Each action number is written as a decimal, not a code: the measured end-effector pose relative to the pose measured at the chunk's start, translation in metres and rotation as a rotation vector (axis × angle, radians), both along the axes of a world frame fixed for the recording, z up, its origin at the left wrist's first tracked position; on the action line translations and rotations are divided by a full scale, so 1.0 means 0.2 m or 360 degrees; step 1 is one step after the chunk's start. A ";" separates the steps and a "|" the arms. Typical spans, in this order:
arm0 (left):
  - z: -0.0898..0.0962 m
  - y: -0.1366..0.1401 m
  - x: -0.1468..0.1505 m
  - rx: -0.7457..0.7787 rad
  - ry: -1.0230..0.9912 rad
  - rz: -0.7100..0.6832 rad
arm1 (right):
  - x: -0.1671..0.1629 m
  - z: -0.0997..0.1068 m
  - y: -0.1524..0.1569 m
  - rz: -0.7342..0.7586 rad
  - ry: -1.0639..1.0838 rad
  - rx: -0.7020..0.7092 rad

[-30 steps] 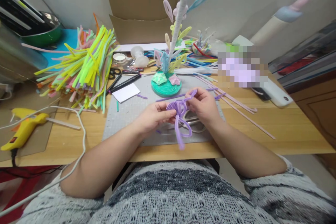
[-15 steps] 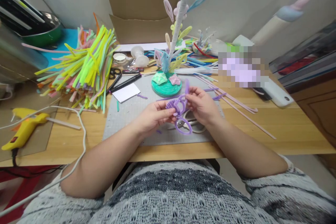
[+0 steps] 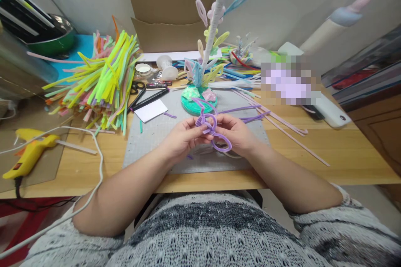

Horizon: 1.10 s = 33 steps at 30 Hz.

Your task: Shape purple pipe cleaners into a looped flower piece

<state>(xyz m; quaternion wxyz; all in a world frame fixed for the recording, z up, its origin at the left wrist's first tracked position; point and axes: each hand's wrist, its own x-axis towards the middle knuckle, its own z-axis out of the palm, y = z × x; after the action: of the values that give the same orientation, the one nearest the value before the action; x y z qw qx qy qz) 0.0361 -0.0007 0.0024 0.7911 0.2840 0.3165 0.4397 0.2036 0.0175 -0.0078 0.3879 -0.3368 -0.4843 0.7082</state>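
Note:
Both hands hold a purple pipe cleaner piece bent into loops, low over the grey cutting mat. My left hand pinches its coiled middle between thumb and fingers. From the other side, my right hand is closed on the piece, its fingertips partly hidden behind the loops. One loop points down toward me, and another strand curves up in front of the round green base. Scissors lie under my right hand, mostly covered. Loose purple pipe cleaners rest on the mat to the right.
A white-wrapped stem with pastel pipe cleaner petals rises from the green base. At left lie a big bundle of pipe cleaners and a yellow glue gun with its cord. Pink pipe cleaners lie at right; a white card and pens are nearer the middle.
My right hand has moved slightly left and lower, closer to my left hand. The purple piece has turned, and a strand now curves up over the green base's edge.

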 end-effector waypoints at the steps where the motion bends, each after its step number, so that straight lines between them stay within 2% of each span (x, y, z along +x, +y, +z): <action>1: 0.00 0.00 0.00 0.0006 0.0010 0.0021 | 0.00 0.01 -0.01 -0.0021 -0.0064 0.0092; 8: -0.02 0.00 0.00 -0.0025 0.0063 0.0009 | 0.03 0.02 -0.03 -0.0083 -0.0658 0.0783; 12: -0.02 0.00 0.00 -0.0056 0.0055 -0.0011 | 0.03 0.00 -0.02 -0.0111 -0.0710 0.1078; 15: -0.02 0.00 -0.01 -0.0042 0.0054 -0.0040 | 0.02 0.00 -0.02 -0.0151 -0.0629 0.1167; 18: 0.00 0.00 -0.02 0.0016 0.0050 -0.0008 | 0.03 0.00 0.00 -0.0117 -0.0626 0.1158; 21: 0.01 0.00 -0.02 0.0053 0.0068 0.0043 | 0.04 0.01 0.02 -0.0194 -0.0803 0.1097; 24: 0.01 0.00 -0.01 0.0086 0.0107 0.0098 | 0.04 0.01 0.03 -0.0346 -0.0684 0.0765; 27: -0.01 0.00 0.00 0.0122 0.0172 0.0132 | 0.03 0.02 0.01 -0.0279 -0.0371 0.0362; 33: -0.03 -0.01 0.01 0.0181 0.0243 0.0118 | 0.01 0.03 -0.03 -0.0086 -0.0216 0.0158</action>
<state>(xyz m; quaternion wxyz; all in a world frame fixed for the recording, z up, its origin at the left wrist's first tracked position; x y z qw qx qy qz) 0.0389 -0.0027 -0.0039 0.7305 0.3494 0.3607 0.4629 0.2062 0.0124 -0.0022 0.3893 -0.3772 -0.5347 0.6483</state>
